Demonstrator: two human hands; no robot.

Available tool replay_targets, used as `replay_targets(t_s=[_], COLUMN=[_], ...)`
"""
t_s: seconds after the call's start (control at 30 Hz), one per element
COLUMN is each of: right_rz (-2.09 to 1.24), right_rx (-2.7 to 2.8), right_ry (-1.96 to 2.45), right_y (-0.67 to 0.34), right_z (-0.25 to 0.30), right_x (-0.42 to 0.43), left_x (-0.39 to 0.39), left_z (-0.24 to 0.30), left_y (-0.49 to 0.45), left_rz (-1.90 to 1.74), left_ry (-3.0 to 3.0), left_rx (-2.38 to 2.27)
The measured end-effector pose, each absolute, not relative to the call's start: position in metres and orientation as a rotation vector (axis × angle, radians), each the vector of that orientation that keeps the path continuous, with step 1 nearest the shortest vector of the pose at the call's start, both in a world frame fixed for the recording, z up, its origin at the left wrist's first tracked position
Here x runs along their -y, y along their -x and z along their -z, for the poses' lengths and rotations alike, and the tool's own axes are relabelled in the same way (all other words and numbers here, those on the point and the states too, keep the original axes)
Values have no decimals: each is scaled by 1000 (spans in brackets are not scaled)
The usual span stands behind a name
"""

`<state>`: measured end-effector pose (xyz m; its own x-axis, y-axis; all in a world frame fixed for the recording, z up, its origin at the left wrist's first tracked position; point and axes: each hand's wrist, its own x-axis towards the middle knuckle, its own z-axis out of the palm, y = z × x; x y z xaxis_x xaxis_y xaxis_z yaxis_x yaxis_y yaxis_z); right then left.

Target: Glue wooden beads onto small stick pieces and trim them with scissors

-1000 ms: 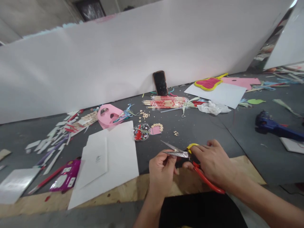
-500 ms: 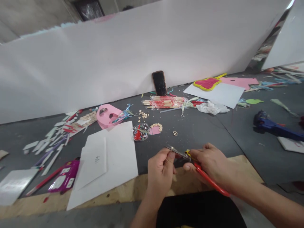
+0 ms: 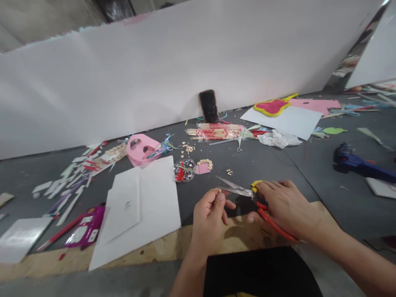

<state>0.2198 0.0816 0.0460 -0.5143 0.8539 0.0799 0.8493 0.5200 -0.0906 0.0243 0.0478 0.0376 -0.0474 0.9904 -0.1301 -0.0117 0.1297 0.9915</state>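
My right hand [image 3: 286,208] is wrapped round the red handles of a pair of scissors [image 3: 238,189], which also show a bit of yellow near the pivot. Their blades are spread and point left, with the lower blade close to the fingertips of my left hand [image 3: 208,216]. Thumb and forefinger of that hand pinch a tiny pale piece [image 3: 220,190], too small to identify. Just beyond the blades lies a small heap of pale bits [image 3: 229,172]. A pink card piece [image 3: 202,168] edged with similar bits rests beside a clear container [image 3: 185,170] of mixed beads.
White sheets [image 3: 161,206] and a pink mask-like cutout [image 3: 142,149] lie to the left. Wrapped sticks [image 3: 216,131], a propped phone [image 3: 208,106] and crumpled tissue [image 3: 278,139] stand further back. On the right lies a blue glue-gun-shaped tool [image 3: 360,163]. A white board [image 3: 173,62] rises behind.
The scissor blades have gone from nearly closed to spread apart. My right hand has moved slightly right and up, while my left hand keeps its pinch.
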Motion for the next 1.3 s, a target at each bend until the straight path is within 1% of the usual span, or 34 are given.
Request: replay_targets(t_s=[0.2, 0.4, 0.77, 1.07, 1.2, 1.3], right_rz=[-166, -82, -34, -8, -8, -38], right_rx=[2674, 2659, 2668, 2668, 2662, 2662], right_ry=[1471, 1448, 1449, 1404, 1385, 1399], right_y=[-217, -212, -212, -210, -211, -212], right_z=[-46, -51, -50, -49, -48, -47], right_x=[-78, -76, -72, -75, -76, -76], left_x=[-48, -47, -46, -44, -43, -44], left_z=[-34, -35, -38, -40, -40, -38], left_y=[-26, -25, -23, -24, -24, -27], left_rz=[-1133, -1028, -1092, -1058, -1043, -1096], left_ry=[-1105, -1237, -1508, -1626, -1601, -1479], left_rx=[-1306, -1327, -1490, -1557, -1567, -1543])
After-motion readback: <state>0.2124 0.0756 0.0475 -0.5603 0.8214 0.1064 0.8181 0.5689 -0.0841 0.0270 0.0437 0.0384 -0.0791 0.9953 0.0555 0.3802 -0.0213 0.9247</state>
